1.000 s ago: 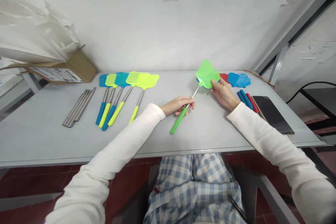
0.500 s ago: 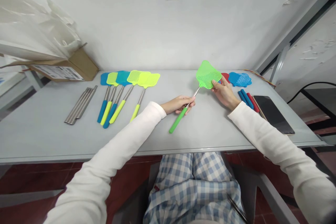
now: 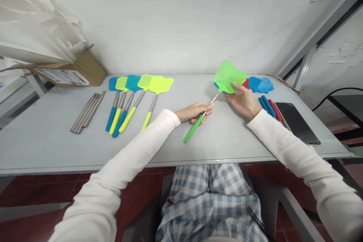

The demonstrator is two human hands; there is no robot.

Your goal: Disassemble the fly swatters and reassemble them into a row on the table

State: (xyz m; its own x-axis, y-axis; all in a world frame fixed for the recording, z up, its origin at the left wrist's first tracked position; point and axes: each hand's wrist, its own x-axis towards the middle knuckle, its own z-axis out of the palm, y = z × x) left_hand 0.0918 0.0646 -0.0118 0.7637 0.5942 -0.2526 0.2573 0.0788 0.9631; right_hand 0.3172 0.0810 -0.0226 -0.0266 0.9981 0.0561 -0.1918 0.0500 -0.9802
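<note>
A green fly swatter point(image 3: 193, 129) is held slanting over the middle of the table, its mesh head up and its handle toward me. My left hand point(image 3: 198, 112) is closed around the metal shaft, just above the green grip. At the head, my right hand point(image 3: 244, 101) pinches the lower right edge, thumb on top and fingers underneath. Behind that head, partly hidden, lie a red swatter head point(image 3: 246, 83) and a blue piece. A blue swatter head point(image 3: 262, 85) lies right of them.
Several finished-looking swatters point(image 3: 132, 83), blue and yellow, lie left of centre. Bare metal tubes point(image 3: 87, 113) are farther left, near a cardboard box point(image 3: 87, 69). To the right lie blue grips point(image 3: 267, 106), red grips point(image 3: 275, 110) and a phone point(image 3: 297, 123). A wall point(image 3: 181, 26) stands behind the table.
The green swatter's head has shifted slightly right and up. My right hand's thumb has moved onto the mesh, and a blue piece now shows behind the head. My left hand keeps its hold.
</note>
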